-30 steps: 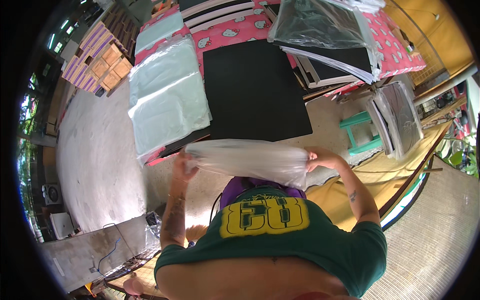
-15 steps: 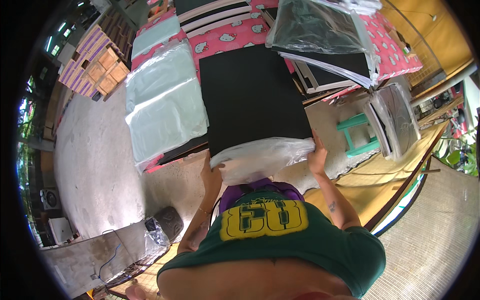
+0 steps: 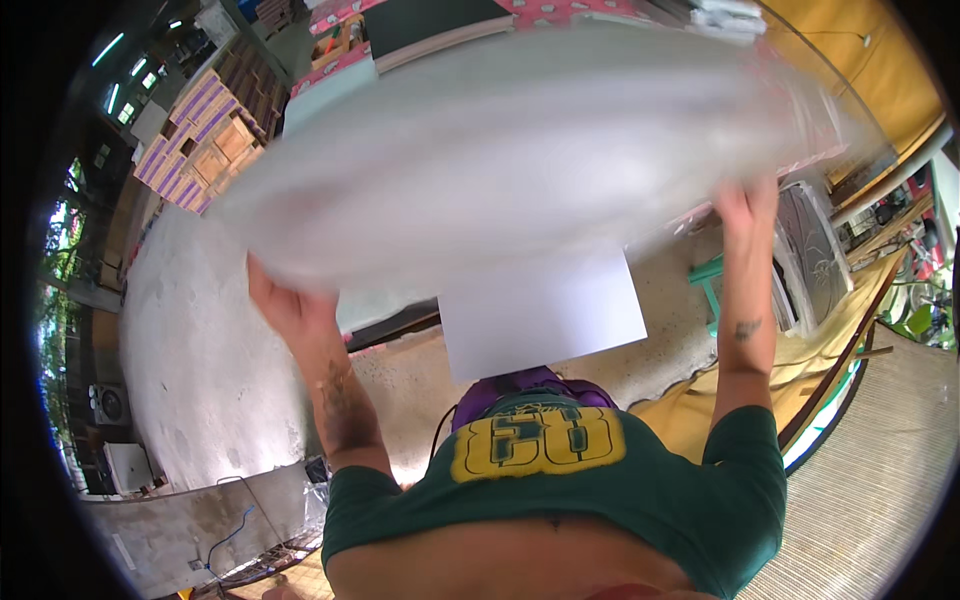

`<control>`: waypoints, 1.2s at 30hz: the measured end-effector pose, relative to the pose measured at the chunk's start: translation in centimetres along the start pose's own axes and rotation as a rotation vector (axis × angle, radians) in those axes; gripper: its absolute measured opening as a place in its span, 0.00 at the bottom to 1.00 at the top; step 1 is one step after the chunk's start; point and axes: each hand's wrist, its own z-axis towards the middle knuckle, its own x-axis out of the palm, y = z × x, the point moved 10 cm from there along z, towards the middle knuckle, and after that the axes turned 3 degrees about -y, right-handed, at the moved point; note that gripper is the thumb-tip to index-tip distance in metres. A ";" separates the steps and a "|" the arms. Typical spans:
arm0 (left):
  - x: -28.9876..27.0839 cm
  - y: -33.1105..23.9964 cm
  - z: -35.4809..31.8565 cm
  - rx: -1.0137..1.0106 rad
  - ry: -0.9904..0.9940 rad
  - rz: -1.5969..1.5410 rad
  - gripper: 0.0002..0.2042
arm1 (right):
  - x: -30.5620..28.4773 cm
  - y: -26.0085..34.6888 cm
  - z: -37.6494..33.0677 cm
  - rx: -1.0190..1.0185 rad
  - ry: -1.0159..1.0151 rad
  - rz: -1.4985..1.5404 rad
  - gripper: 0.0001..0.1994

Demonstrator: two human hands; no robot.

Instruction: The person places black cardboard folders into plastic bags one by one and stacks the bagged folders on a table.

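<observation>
A wide translucent plastic sheet (image 3: 520, 140), smeared by motion, is stretched between my raised hands above the table. My left hand (image 3: 290, 305) is closed on its near left edge. At the sheet's right end my right hand (image 3: 745, 205) grips the near edge, its fingertips partly lost in the blur. Below the sheet, a flat white board or paper sheet (image 3: 550, 310) juts over the table's near edge, close to my body. Its far part is hidden under the plastic.
Black boards in a stack (image 3: 435, 25) lie at the table's far end, on pink patterned cloth (image 3: 560, 12). Stacked boxes (image 3: 215, 130) stand at the far left. A green stool (image 3: 707, 285) and plastic-wrapped boards (image 3: 815, 255) are on the right.
Both hands have moved up and apart, spreading the plastic that was bunched at the black board's near edge. A white surface now shows where the black one was.
</observation>
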 end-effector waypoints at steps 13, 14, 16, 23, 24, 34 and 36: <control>-7.2 13.0 10.4 -0.257 -0.084 -0.290 0.10 | -20.2 -14.0 4.8 0.284 -0.583 0.015 0.09; -7.4 14.7 10.9 -0.296 -0.058 -0.309 0.10 | -23.6 -14.4 3.5 0.274 -0.568 0.049 0.11; -8.3 15.4 10.3 -0.351 -0.084 -0.182 0.10 | -25.7 -16.2 1.8 0.314 -0.632 -0.040 0.15; -3.5 6.9 10.6 -0.018 -0.058 0.558 0.08 | -9.5 -5.0 7.3 -0.202 -0.503 -1.045 0.17; -2.3 6.2 10.9 0.011 -0.074 0.567 0.08 | -8.4 -4.0 9.0 -0.293 -0.463 -0.918 0.15; -7.2 10.8 12.0 -0.183 -0.201 0.540 0.09 | -13.7 -7.1 11.7 -0.168 -0.545 -0.685 0.20; -9.7 12.9 11.1 -0.235 -0.183 0.509 0.09 | -15.6 -9.0 10.3 -0.104 -0.546 -0.683 0.21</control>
